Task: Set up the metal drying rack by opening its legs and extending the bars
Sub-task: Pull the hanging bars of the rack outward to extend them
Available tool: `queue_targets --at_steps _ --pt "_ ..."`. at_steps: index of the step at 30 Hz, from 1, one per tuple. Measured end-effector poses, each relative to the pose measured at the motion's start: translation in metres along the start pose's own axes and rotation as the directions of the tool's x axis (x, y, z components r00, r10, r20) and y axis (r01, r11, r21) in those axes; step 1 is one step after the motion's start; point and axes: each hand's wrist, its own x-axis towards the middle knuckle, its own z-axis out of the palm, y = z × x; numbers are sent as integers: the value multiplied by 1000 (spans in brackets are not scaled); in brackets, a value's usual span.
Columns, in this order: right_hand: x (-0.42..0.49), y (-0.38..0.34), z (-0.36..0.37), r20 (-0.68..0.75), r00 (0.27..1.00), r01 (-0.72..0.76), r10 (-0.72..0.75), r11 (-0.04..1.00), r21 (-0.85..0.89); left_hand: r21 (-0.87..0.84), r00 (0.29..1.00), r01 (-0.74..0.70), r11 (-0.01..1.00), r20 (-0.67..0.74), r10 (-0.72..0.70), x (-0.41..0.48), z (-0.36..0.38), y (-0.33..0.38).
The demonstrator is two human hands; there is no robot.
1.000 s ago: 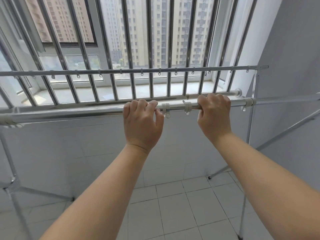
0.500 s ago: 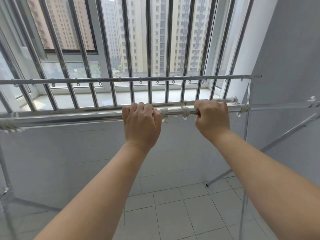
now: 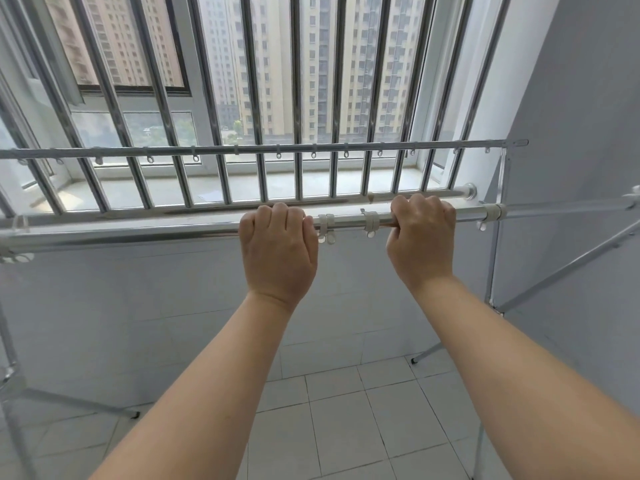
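place: a home's enclosed balcony, high up in an apartment block
window [image 3: 277, 81]: metal security bars are fronting it, residential towers showing beyond
floor [image 3: 346, 410]: pale tiles are running to plain walls

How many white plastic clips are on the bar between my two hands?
2. One white clip sits right beside the left hand; the other white clip is nearer the right hand. Either grip may hide more on the near bar.
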Motion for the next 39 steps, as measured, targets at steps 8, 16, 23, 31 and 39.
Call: queue_targets --at_steps 8,16,23,31,39 --pt "5 1 -13 104 995 -3 -3 998 60 -56 997 27 998 70 -24 4 -8 4" --pt "13 11 -24 288 956 4 -45 990 139 -272 983 158 949 130 -127 16 -14 22" --pt "-7 22 -35 211 975 -108 64 973 202 -405 989 -2 914 135 62 3 -17 65" --pt "-50 87 -63 199 956 -232 216 971 60 -517 940 -158 841 181 287 -5 -12 139" --pt "-24 178 -84 306 866 -440 396 894 87 -464 901 -199 863 259 347 27 17 209"
